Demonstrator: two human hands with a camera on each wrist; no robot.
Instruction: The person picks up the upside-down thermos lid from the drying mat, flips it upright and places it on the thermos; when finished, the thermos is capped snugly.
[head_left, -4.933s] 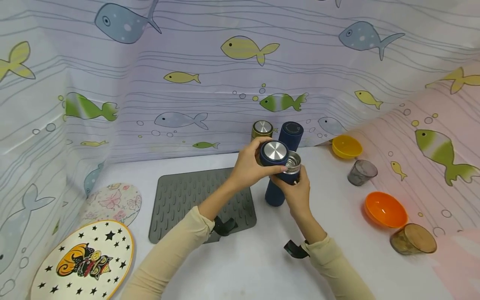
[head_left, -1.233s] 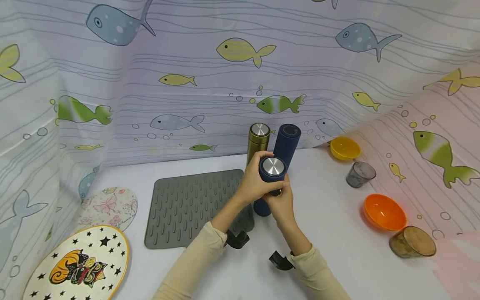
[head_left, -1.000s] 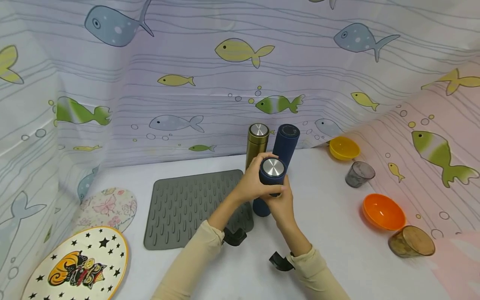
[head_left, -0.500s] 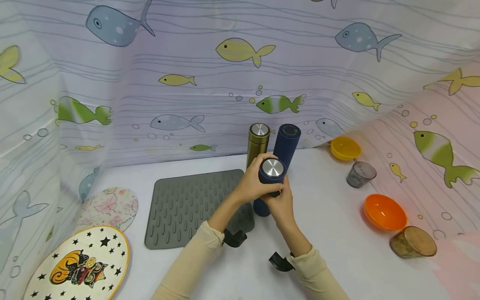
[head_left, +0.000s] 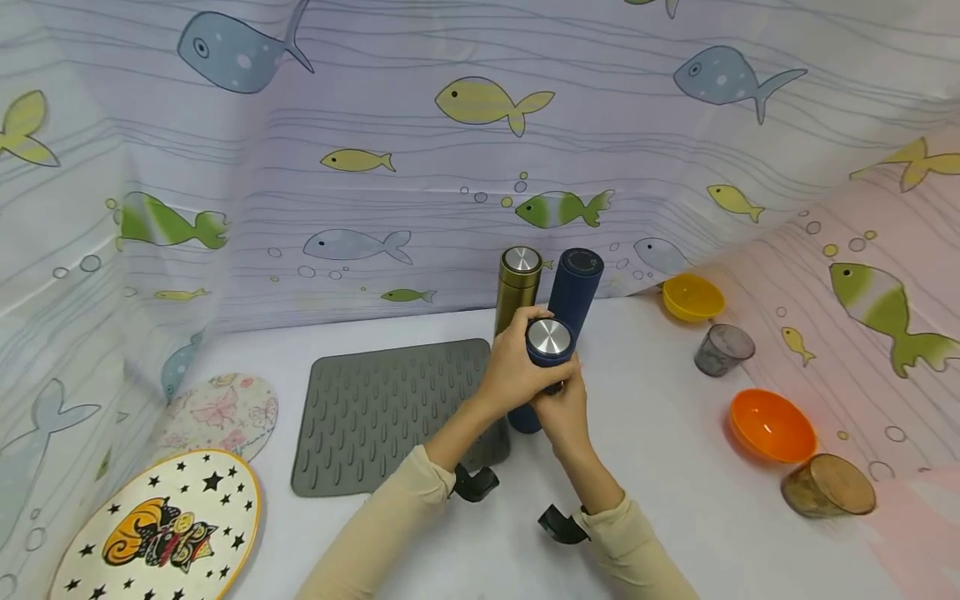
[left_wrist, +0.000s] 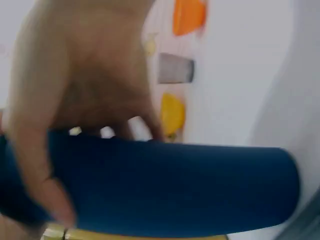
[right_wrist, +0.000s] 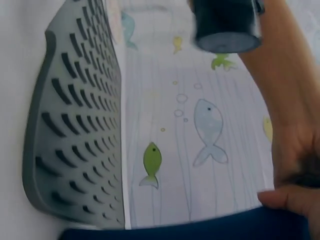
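My left hand (head_left: 517, 367) is curled around the cap (head_left: 550, 340) of the navy flask (head_left: 525, 414), fingers wrapped over the cap's dark rim with its silver disc facing up at the head camera. My right hand (head_left: 566, 408) grips the flask body just below, thumb and fingers closed round it. The flask is lifted clear of the white table (head_left: 675, 467), just right of the grey ribbed mat (head_left: 375, 408) and in front of the gold flask (head_left: 517, 283) and the taller dark blue flask (head_left: 573, 287) standing by the fish-print backdrop (head_left: 450, 167).

What matters here is the long axis: it runs from my lower hand up and slightly toward the camera, so cap sits directly above body, both hands stacked on one line. The left is the nearer hand to the cap, touching it all round. In the left wrist view the blue cylinder (left_wrist: 175, 187) lies across the frame under my fingers (left_wrist: 35, 165). I can't tell from these views whether the cap is fully seated
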